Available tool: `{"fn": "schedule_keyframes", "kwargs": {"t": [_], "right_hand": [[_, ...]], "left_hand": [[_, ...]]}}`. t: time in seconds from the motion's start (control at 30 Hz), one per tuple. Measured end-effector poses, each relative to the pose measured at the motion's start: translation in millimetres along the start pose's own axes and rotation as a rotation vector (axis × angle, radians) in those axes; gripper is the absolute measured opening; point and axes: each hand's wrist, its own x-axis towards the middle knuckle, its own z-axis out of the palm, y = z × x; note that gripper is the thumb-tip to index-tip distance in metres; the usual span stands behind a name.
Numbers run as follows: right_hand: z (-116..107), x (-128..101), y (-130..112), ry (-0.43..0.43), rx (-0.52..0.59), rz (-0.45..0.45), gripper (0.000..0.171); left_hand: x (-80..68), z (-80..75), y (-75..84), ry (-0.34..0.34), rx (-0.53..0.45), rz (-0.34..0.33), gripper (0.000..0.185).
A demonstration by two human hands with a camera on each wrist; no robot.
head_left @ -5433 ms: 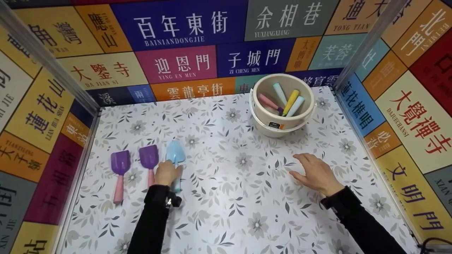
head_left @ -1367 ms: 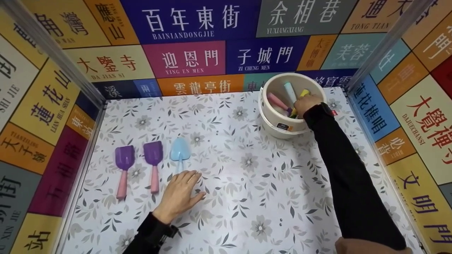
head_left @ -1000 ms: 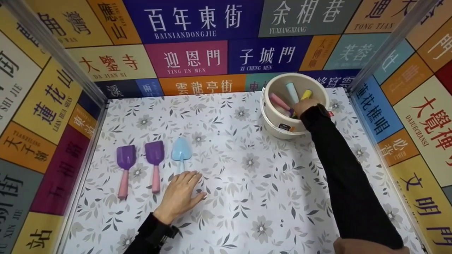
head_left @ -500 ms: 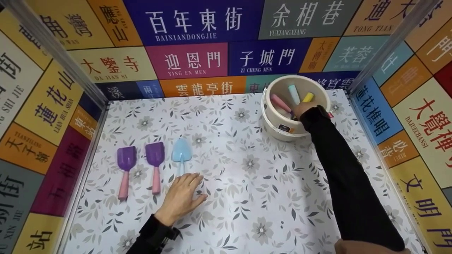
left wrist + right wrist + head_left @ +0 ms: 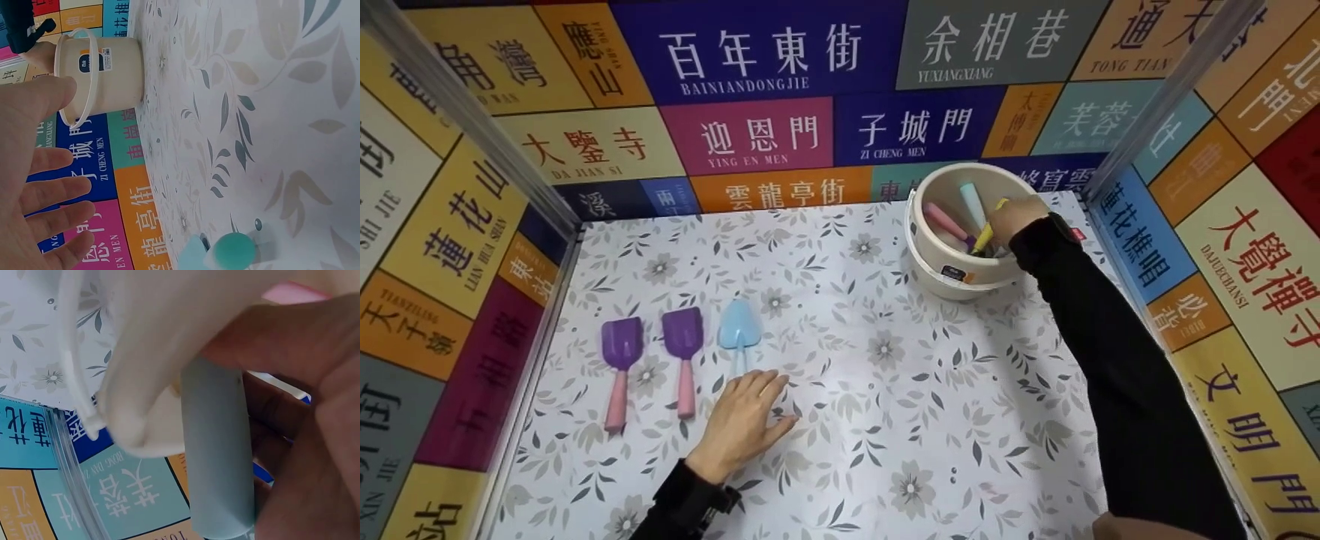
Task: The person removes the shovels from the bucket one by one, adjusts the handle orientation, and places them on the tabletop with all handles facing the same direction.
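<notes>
— Floral paper covers the table (image 5: 885, 420), and colourful street-name panels (image 5: 757, 135) wall it in. Where's the work?

— At the cream bucket (image 5: 960, 259) in the far right corner. The right hand (image 5: 1014, 217) is down over its rim, fingers wrapped round a pale blue-grey handle (image 5: 216, 455); the right wrist view shows that grip closely. Around it in the bucket stand a yellow handle (image 5: 984, 234), a pink handle (image 5: 945, 221) and a light teal handle (image 5: 971, 202).

— And the other hand?

— Well left of the bucket and nearer the person, the left hand (image 5: 744, 420) lies flat on the paper, fingers spread, holding nothing. Its fingertips cover the end of the blue trowel (image 5: 737, 334).

— How far along, would you say?

— Three tools lie in a row: beside that trowel, two purple scoops (image 5: 682, 337) with pink handles. Four remain in the bucket, so I'd judge it just under halfway, with one in the grip and not yet lifted clear.
</notes>
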Motion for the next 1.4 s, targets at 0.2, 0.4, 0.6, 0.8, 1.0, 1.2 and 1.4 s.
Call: {"fn": "schedule_keyframes", "kwargs": {"t": [0.2,0.4,0.6,0.8,1.0,1.2,1.4], "right_hand": [[2.1,-9.8,11.5,-0.005,0.084,0.043,0.015],[3.6,-30.2,25.0,0.041,0.088,0.092,0.02],[16.7,-53.2,32.6,0.203,0.207,0.152,0.022],[38.3,-72.6,33.5,0.434,0.288,0.212,0.019],[58.9,-88.4,25.0,0.583,0.42,0.255,0.02],[79.6,-95.5,10.2,0.742,0.516,0.269,0.018],[93.6,-98.7,-1.1,0.852,0.57,0.251,0.02]], "left_hand": [[-2.5,0.4,0.0,0.007,-0.001,-0.005,0.06],[-2.9,-1.6,0.4,0.013,-0.002,-0.006,0.061],[-3.9,-4.6,-0.3,-0.007,-0.02,-0.028,0.061],[-4.6,-6.6,0.2,-0.03,-0.019,-0.053,0.061],[-6.6,-7.4,0.8,-0.008,-0.027,-0.064,0.058],[-8.5,-7.7,-0.5,0.048,-0.03,-0.059,0.059],[-9.7,-10.9,-4.2,0.13,-0.026,-0.045,0.06]]}}
